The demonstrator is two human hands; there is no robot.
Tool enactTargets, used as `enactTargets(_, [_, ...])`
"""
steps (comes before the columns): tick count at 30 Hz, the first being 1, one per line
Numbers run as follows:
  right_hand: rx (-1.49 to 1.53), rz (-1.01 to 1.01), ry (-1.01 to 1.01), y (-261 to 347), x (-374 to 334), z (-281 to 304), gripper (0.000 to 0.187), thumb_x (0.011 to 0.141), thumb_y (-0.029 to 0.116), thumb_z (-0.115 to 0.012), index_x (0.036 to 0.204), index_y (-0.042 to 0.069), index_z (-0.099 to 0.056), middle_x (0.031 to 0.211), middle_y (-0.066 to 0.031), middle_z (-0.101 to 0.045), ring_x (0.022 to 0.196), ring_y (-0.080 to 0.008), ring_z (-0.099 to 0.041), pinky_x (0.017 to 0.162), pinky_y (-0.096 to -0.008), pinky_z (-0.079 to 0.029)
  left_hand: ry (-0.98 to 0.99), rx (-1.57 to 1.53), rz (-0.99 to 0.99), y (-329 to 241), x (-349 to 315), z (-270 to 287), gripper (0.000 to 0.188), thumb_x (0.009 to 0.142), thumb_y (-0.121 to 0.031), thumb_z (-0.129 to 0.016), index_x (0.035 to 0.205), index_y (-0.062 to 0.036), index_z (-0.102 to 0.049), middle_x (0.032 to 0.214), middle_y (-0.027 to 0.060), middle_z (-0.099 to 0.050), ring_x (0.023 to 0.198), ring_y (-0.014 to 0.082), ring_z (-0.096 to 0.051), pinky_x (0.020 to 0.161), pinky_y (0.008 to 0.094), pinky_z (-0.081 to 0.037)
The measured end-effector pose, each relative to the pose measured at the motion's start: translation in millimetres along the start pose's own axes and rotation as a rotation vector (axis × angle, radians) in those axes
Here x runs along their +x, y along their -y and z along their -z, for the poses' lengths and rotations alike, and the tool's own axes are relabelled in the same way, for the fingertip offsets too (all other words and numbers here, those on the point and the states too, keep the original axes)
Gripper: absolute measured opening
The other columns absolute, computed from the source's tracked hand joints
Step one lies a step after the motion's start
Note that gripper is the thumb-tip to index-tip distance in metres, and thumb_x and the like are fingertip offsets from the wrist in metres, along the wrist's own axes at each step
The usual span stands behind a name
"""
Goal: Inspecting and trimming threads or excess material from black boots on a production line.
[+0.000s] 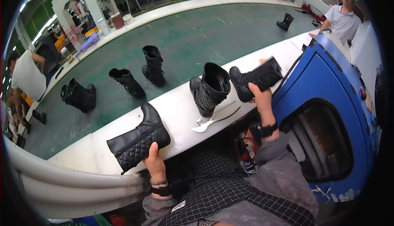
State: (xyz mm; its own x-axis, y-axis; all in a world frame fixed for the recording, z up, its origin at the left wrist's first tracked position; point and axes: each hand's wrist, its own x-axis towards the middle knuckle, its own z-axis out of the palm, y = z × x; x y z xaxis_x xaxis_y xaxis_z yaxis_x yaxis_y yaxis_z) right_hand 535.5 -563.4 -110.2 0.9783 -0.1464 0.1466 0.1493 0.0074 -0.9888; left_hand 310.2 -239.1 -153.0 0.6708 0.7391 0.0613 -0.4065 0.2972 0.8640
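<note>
My left hand is closed on a black ankle boot with a quilted panel and a side zip. The boot lies on its side over the white ledge, sole to the right. Farther right, my right hand grips another black boot, tilted with its shaft toward the upper right. Between the two, a third quilted boot stands upright, its opening facing up. Just below it lies a curved, shiny metal tool with a broad flat end.
Beyond the ledge, a green conveyor belt carries several more black boots. At my right stands a blue machine with a dark window. One person stands behind it; another person is at the far left.
</note>
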Motion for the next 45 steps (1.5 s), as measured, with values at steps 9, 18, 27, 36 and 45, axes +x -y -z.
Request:
enactTargets(9, [-0.248,0.554,-0.079,84.4,-153.0,58.8,0.049,0.080,0.008,-0.065,0.126,-0.006,-0.054,0.120,-0.0152,-0.061,0.112,-0.0250,-0.058,0.101,-0.0361,-0.042,0.062,-0.081,0.038,-10.5,-2.7,-7.3,0.046,0.082,0.001,-0.064,0.127,-0.0028,-0.054,0.121,0.0079,-0.060,0.107,0.0211,-0.062,0.095,0.0321,-0.051])
enactTargets(18, [0.662,0.171,0.204,47.4,-173.3,-36.6,0.065,0.082,0.023,-0.059,0.140,-0.001,-0.041,0.135,-0.0157,-0.051,0.123,-0.0292,-0.052,0.108,-0.0437,-0.040,0.042,-0.253,0.158,-13.0,-14.8,-10.5,0.037,0.084,-0.001,-0.063,0.120,-0.0058,-0.058,0.114,0.0067,-0.064,0.103,0.0220,-0.064,0.091,0.0361,-0.053])
enactTargets(27, [0.978,-0.335,0.385,17.4,-173.5,-121.0,0.040,0.086,0.012,-0.051,0.124,-0.001,-0.055,0.114,-0.0157,-0.064,0.104,-0.0310,-0.063,0.094,-0.0454,-0.051,0.123,-0.377,0.161,-17.0,-14.7,-14.6,0.044,0.082,-0.002,-0.063,0.125,-0.0099,-0.055,0.117,0.0077,-0.062,0.108,0.0247,-0.062,0.091,0.0412,-0.055])
enactTargets(36, [0.918,-0.278,0.435,5.3,-180.3,-133.1,0.038,0.090,0.028,-0.057,0.117,0.002,-0.064,0.117,-0.0114,-0.067,0.109,-0.0266,-0.063,0.099,-0.0434,-0.046,0.166,-0.426,0.196,-16.3,-17.9,-16.2,0.048,0.082,-0.002,-0.064,0.129,-0.0100,-0.053,0.121,0.0086,-0.061,0.111,0.0252,-0.061,0.096,0.0415,-0.052])
enactTargets(45, [0.902,-0.279,0.390,-2.9,-177.9,-137.0,0.036,0.090,0.027,-0.057,0.117,0.002,-0.064,0.115,-0.0110,-0.067,0.107,-0.0255,-0.064,0.096,-0.0415,-0.048,0.137,-0.443,0.197,-11.8,-17.0,-14.2,0.049,0.081,-0.002,-0.063,0.128,-0.0099,-0.054,0.121,0.0085,-0.061,0.112,0.0256,-0.060,0.099,0.0426,-0.050])
